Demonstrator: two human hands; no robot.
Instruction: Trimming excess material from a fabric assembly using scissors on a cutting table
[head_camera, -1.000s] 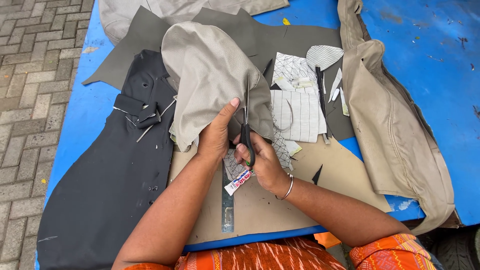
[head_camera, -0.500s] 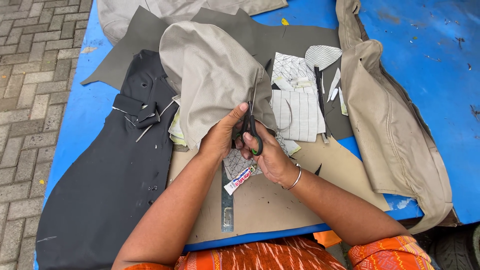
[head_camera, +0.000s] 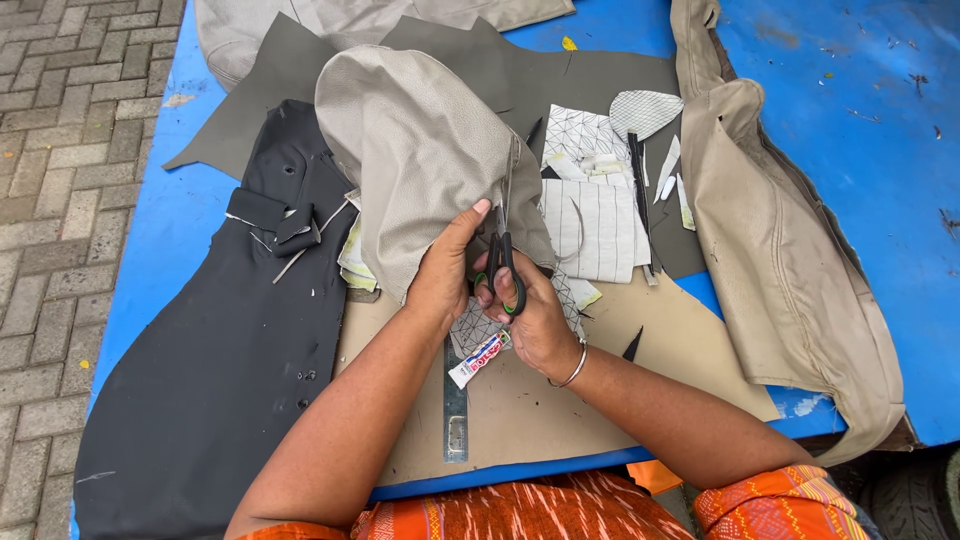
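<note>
— Right hand (head_camera: 535, 320) is clamped through the handles of the black scissors (head_camera: 503, 262), blades pointing up along the beige fabric piece's (head_camera: 420, 160) edge.

— And the left hand (head_camera: 447, 268)?

— Closed on that beige fabric, pinching it just beside the blades. A metal ruler (head_camera: 455, 400) and a small glue tube (head_camera: 478, 358) lie just below the scissors; black sheet (head_camera: 220, 360) lies left of them.
</note>
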